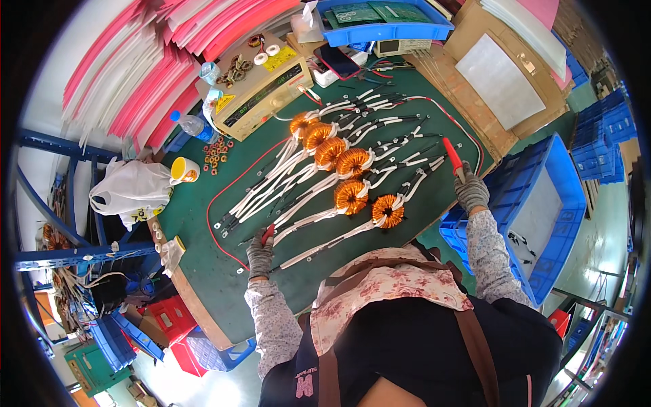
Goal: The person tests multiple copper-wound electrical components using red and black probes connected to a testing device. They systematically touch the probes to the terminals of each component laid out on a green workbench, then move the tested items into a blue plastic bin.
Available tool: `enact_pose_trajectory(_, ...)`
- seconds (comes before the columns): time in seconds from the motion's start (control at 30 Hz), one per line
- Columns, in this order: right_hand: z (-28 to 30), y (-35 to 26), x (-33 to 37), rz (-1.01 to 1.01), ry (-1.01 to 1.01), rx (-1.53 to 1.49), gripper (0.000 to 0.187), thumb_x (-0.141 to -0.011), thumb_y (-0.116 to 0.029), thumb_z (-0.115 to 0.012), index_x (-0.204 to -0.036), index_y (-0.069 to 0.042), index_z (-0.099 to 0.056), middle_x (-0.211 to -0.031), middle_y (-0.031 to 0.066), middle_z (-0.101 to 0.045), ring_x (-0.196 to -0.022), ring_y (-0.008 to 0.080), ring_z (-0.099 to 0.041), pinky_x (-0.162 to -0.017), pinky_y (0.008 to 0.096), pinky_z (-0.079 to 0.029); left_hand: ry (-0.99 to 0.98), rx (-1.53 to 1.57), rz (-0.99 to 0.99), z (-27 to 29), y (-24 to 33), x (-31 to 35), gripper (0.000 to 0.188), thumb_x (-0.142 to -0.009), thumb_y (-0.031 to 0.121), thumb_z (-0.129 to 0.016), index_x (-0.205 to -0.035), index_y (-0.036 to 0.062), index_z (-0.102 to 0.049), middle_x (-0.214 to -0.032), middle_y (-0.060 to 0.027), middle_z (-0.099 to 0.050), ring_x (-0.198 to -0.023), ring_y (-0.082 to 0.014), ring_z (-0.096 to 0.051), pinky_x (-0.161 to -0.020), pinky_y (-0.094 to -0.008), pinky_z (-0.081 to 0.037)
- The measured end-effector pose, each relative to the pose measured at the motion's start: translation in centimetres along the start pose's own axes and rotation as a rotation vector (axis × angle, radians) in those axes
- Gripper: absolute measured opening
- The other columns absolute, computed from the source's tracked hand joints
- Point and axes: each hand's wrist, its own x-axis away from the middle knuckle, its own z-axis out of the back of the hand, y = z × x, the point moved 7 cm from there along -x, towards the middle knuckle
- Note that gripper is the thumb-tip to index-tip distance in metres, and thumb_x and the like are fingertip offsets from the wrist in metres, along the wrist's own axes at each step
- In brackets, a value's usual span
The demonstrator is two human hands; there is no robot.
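Note:
Several copper-wound toroidal coils (350,197) lie in a slanting row on the green table mat (305,292), white- and black-sleeved leads running out on both sides. My gloved right hand (472,192) is closed on a red-handled test clip (452,154), at the right lead ends of the coils. Its tip is beside the dark lead ends; contact cannot be made out. At the left, my gloved left hand (259,256) grips another red test clip (268,233) among the left lead ends. The nearest coil (388,211) lies between my hands, its white leads (325,248) stretching toward my left hand.
A beige bench instrument (264,95) with small parts on top stands at the back, a phone (338,62) to its right. A yellow cup (184,170) and white plastic bag (129,190) are at left. A blue crate (556,203) stands right; a red cable (220,193) crosses the mat.

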Motion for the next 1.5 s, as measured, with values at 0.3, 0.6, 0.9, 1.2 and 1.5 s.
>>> enact_pose_trajectory(0.3, -1.3, 1.2, -0.6, 0.045, -0.047, -0.031, 0.055, -0.08, -0.028, -0.051, -0.131, -0.019, -0.036, -0.085, 0.02, -0.06, -0.076, 0.0345, -0.06, -0.066, 0.0424, -0.045, 0.034, -0.075, -0.009, -1.3, 2.1, -0.6, 0.033, -0.081, 0.013, -0.06, -0.113, 0.009, -0.054, -0.071, -0.0016, -0.058, -0.047, -0.0073, -0.045, -0.043, -0.0241, -0.039)
enact_pose_trajectory(0.6, -2.3, 0.8, 0.1, 0.068, -0.025, -0.113, 0.056, -0.081, -0.022, -0.053, -0.133, -0.017, -0.033, -0.097, 0.0212, -0.058, -0.086, 0.0356, -0.058, -0.074, 0.0406, -0.046, 0.01, -0.168, -0.067, -1.8, -0.8, -3.1, 0.03, -0.077, 0.014, -0.061, -0.106, 0.007, -0.056, -0.091, -0.0145, -0.061, -0.086, -0.0279, -0.057, -0.08, -0.0346, -0.044)
enact_pose_trajectory(0.9, -2.1, 1.0, -0.3, 0.05, -0.066, -0.094, 0.056, -0.081, -0.024, -0.052, -0.134, -0.019, -0.032, -0.096, 0.0197, -0.059, -0.083, 0.0339, -0.059, -0.073, 0.0401, -0.046, 0.023, -0.439, -0.197, -1.7, 1.7, -3.0, 0.032, -0.078, 0.015, -0.062, -0.109, 0.0077, -0.056, -0.088, -0.0131, -0.063, -0.082, -0.0245, -0.06, -0.074, -0.0331, -0.046)
enact_pose_trajectory(1.2, -1.9, 0.8, -0.4, 0.055, -0.075, -0.009, 0.06, -0.08, -0.029, -0.049, -0.135, -0.017, -0.029, -0.087, 0.0194, -0.061, -0.078, 0.0342, -0.06, -0.068, 0.043, -0.046, 0.058, -0.026, -0.222, -2.5, -0.9, -4.6, 0.029, -0.081, 0.005, -0.058, -0.109, 0.0104, -0.057, -0.07, 0.0007, -0.055, -0.048, -0.0056, -0.043, -0.043, -0.0214, -0.035)
enact_pose_trajectory(1.5, -1.7, 1.3, -0.3, 0.064, -0.064, -0.007, 0.06, -0.079, -0.028, -0.049, -0.135, -0.016, -0.029, -0.086, 0.019, -0.061, -0.078, 0.0339, -0.06, -0.068, 0.0418, -0.046, -0.002, -0.329, -0.089, -2.2, 0.4, -4.1, 0.032, -0.078, 0.015, -0.06, -0.109, 0.0091, -0.056, -0.08, -0.0127, -0.061, -0.069, -0.0219, -0.057, -0.065, -0.0317, -0.045)
